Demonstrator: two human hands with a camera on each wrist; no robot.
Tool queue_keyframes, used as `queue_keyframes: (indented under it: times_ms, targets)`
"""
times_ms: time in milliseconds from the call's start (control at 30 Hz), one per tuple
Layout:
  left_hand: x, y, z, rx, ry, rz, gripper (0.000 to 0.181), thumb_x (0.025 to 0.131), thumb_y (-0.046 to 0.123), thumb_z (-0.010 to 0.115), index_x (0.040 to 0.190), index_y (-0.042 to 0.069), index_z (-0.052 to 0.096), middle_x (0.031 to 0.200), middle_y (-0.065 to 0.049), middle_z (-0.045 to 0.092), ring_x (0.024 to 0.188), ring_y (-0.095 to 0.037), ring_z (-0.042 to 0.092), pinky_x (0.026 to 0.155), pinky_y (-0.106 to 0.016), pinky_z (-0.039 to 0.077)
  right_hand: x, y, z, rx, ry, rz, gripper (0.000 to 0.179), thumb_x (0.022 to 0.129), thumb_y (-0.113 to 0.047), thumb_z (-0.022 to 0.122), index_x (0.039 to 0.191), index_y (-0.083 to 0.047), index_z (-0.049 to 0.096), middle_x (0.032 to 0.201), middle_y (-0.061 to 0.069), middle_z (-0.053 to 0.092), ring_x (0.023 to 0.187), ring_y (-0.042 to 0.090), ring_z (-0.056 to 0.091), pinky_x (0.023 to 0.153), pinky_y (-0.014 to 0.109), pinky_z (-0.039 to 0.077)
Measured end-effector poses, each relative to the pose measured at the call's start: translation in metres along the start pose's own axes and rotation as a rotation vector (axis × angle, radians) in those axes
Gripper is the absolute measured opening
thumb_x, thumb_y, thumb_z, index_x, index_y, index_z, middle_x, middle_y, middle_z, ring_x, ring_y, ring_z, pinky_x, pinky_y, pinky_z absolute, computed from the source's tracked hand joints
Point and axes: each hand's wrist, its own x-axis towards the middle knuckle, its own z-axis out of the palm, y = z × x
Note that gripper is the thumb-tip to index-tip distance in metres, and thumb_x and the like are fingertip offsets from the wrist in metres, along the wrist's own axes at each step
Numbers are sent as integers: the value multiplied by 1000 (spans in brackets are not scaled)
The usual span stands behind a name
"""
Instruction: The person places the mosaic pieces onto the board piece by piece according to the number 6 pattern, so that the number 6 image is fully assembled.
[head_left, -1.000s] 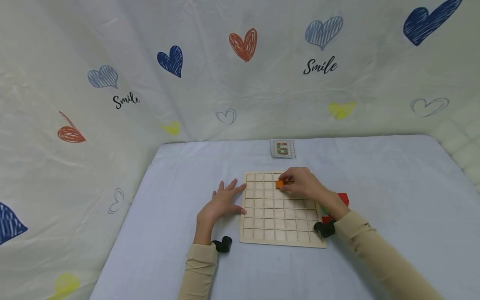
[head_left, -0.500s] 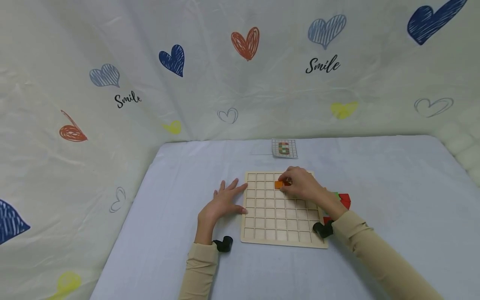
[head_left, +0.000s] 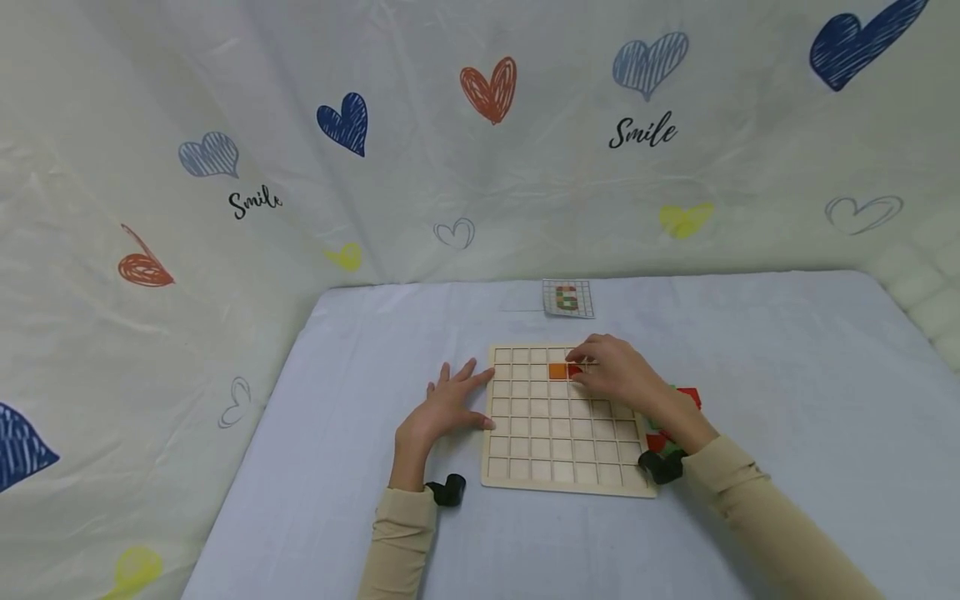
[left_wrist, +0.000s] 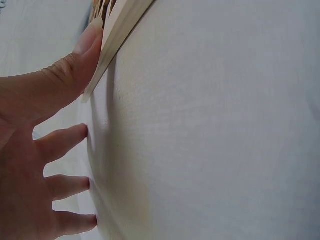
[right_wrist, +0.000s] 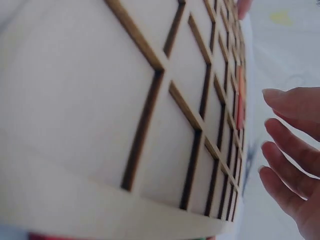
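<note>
You had the board [head_left: 540, 427] on the desk [head_left: 315, 375], two tiles [head_left: 557, 371] in it, the card [head_left: 568, 298] behind, more tiles [head_left: 688, 395] right.

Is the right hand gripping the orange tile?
No, the right wrist view shows a gap between the right hand and the orange tile.

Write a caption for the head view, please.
Left hand touches the board; right hand hovers by its orange tile and red tile.

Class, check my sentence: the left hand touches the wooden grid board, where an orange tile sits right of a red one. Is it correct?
The side is wrong: the head view shows the orange tile left of the red tile. The rest stands.
</note>
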Motion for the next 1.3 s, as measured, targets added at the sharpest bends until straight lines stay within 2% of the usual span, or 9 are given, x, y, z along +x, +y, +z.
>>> queue_keyframes:
  times_ms: [267,500,633,733,900,1067,1300]
  targets:
    - [1,-1,1,6,-6,1,87,85,28,85,160,24,41,173,-8,18,158,-47,-5,122,-72,4,-31,-1,-17,85,121,-8,22,90,-2,75,112,0,75,104,10,74,92,27,68,83,48,59]
    - [3,0,1,6,-5,5,87,85,29,84,160,26,40,173,-7,17,158,-48,-5,121,-73,4,-46,3,-26,76,219,-7,19,90,0,76,109,-1,76,103,11,76,90,28,70,79,50,60]
    - [3,2,1,10,0,7,87,85,30,84,160,26,40,173,-7,17,157,-48,-5,121,-73,5,-50,8,-33,68,241,-4,19,91,0,75,109,-2,75,107,12,76,89,28,71,73,40,60]
    - [2,1,1,19,-2,-1,87,85,30,84,160,26,40,173,-7,18,157,-48,-4,121,-73,6,-54,14,-38,68,210,31,19,93,-1,72,112,-2,75,110,13,76,90,29,71,72,36,59]
    - [2,-2,0,25,-2,-8,87,85,30,84,160,26,40,173,-7,18,158,-48,-4,122,-72,5,-56,23,-42,74,91,140,21,96,-2,67,116,3,73,111,18,72,96,34,67,82,49,60]
    - [2,-3,0,12,0,2,88,84,29,85,160,24,41,172,-9,18,157,-49,-4,121,-74,6,-51,30,-38,32,-22,258,27,96,-10,69,119,5,72,114,22,70,102,37,62,82,50,59]
    - [1,-2,1,-2,-1,6,88,84,28,85,160,23,41,172,-10,18,157,-49,-4,121,-74,5,-50,38,-34,-65,-101,300,31,93,-15,75,112,8,73,104,20,69,93,33,64,78,47,58]
